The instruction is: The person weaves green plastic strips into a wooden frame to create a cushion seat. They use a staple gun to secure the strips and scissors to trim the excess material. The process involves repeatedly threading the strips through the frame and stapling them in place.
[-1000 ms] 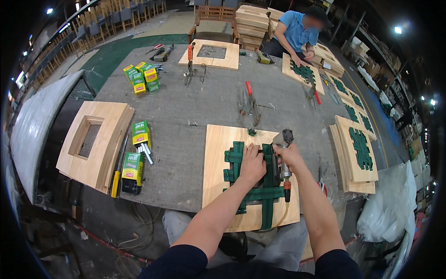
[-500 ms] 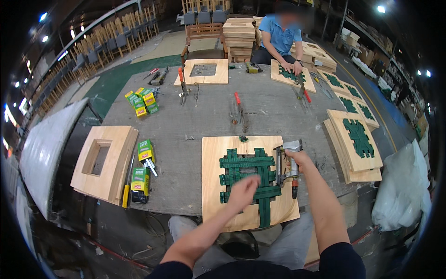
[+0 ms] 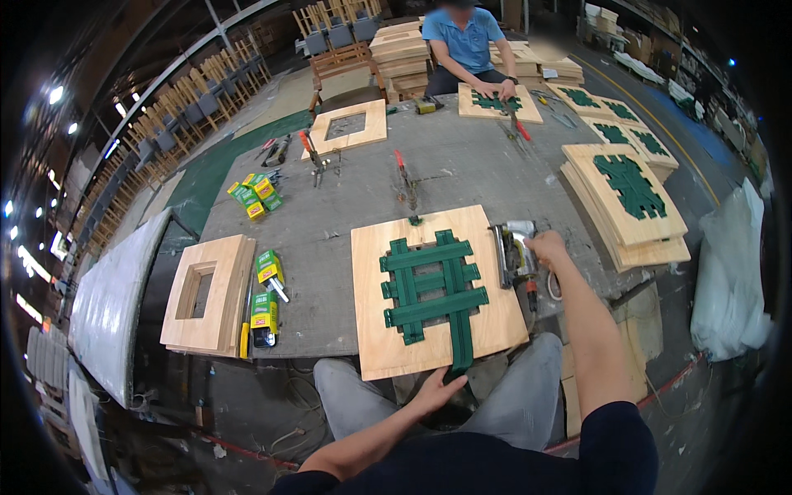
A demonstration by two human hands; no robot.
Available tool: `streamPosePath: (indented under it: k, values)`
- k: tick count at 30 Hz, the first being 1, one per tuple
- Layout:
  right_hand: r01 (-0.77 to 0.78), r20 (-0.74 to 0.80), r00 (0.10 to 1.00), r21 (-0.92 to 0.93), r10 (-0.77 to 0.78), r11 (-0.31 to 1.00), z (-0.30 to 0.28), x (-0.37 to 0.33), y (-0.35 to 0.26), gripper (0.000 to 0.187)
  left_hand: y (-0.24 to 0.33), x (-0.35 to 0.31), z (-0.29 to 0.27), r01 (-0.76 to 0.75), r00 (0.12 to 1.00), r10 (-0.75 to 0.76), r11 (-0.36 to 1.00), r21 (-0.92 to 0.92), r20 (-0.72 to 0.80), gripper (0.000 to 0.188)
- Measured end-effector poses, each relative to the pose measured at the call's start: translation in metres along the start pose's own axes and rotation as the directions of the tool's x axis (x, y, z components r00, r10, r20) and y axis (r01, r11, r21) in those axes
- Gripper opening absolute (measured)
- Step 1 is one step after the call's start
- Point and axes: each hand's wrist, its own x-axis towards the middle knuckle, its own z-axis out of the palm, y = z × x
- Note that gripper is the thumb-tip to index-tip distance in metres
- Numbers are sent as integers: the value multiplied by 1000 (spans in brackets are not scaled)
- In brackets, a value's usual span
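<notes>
In front of me a square wooden frame lies on the table, its opening crossed by woven green webbing straps. One strap end hangs over the frame's near edge. My left hand pinches this end from below, thumb on one side. A grey pneumatic staple gun stands at the frame's right edge, a hose fitting at its lower end. My right hand is closed at the gun's right side, fingertips against its body. Parts of those fingers are hidden.
Stacked bare frames and green-yellow boxes lie left; webbed frames are stacked right. Clamps stand farther back on the grey table. Across it, a co-worker handles another webbed frame.
My left hand has moved from above the webbing down to the hanging strap end and taken hold of it. My right hand and the staple gun have shifted slightly right, away from the frame.
</notes>
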Motion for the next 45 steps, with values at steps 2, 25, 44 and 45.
streamPosePath:
  k: [2,25,44,45]
  values:
    - [204,-24,978,-111,-208,973,-12,-22,-3,34,-7,6,5,96,994,-94,995,37,-59,49]
    - [-651,738,674,603,-14,461,122,-256,48,37,55,-42,-10,-227,930,-64,676,701,362,28]
    - [-382,466,880,580,91,719,120,-308,72,38,62,46,-5,-372,894,336,192,908,295,85]
    - [-368,454,886,573,90,732,120,-310,72,38,62,46,-6,-376,893,331,174,910,305,84]
